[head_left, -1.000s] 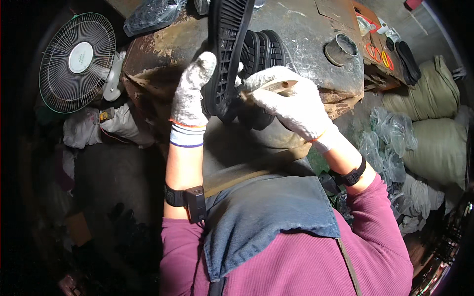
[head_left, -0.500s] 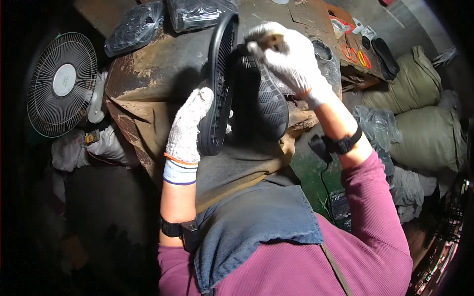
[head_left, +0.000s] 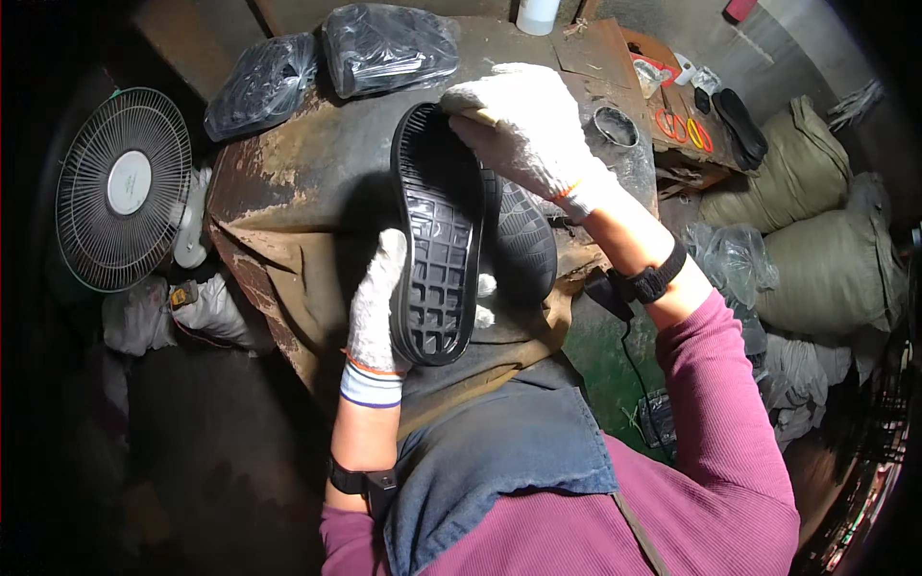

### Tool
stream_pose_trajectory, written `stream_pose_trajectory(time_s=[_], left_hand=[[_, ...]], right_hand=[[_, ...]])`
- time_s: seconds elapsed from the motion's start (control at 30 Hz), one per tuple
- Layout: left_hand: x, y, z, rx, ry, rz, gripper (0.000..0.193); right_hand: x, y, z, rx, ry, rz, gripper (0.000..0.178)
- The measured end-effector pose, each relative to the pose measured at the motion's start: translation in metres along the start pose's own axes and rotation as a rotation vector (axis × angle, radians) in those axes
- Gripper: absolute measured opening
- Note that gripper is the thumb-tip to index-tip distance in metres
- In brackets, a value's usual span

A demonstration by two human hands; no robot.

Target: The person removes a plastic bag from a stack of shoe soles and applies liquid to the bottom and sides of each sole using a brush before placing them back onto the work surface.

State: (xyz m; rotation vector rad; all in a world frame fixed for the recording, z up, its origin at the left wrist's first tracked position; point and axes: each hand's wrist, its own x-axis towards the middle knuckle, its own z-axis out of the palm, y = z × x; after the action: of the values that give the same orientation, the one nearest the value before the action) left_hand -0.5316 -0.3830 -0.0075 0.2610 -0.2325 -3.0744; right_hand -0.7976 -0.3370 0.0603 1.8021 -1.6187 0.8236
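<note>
A black shoe sole stands tilted in my gloved left hand. Its hollow inner side, with a raised grid, faces me. The thumb lies along the left rim, and fingertips show past the right edge. My gloved right hand is at the sole's top end, its fingers curled in. Whatever may be in those fingers is hidden. Partly covered by the first, a second black sole shows its patterned tread, just right of it and below my right hand.
Two plastic-wrapped dark bundles lie at the back of the worn table. A round tin stands right, near orange-handled scissors and more soles. A fan is at left; stuffed sacks sit right.
The held sole has turned from nearly edge-on to show its gridded inside, and has come lower and closer. My right hand has moved down and left onto its top end.
</note>
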Motion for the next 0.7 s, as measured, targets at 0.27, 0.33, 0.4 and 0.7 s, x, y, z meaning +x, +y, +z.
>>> stream_pose_trajectory(time_s=[0.27,0.33,0.4,0.7], left_hand=[[0.004,0.001,-0.012,-0.089,-0.173,0.107,0.084],[0.002,0.000,-0.018,-0.128,-0.208,0.104,0.082],[-0.001,-0.004,-0.014,-0.146,-0.227,0.083,0.082],[-0.002,0.000,-0.024,-0.151,-0.303,0.034,0.088]], right_hand=[[-0.015,-0.027,0.023,0.429,0.210,0.292,0.017],[-0.028,-0.035,0.023,0.524,0.214,0.524,0.021],[-0.039,-0.037,0.024,0.483,0.159,0.730,0.022],[-0.051,-0.029,0.027,0.912,0.126,0.827,0.025]])
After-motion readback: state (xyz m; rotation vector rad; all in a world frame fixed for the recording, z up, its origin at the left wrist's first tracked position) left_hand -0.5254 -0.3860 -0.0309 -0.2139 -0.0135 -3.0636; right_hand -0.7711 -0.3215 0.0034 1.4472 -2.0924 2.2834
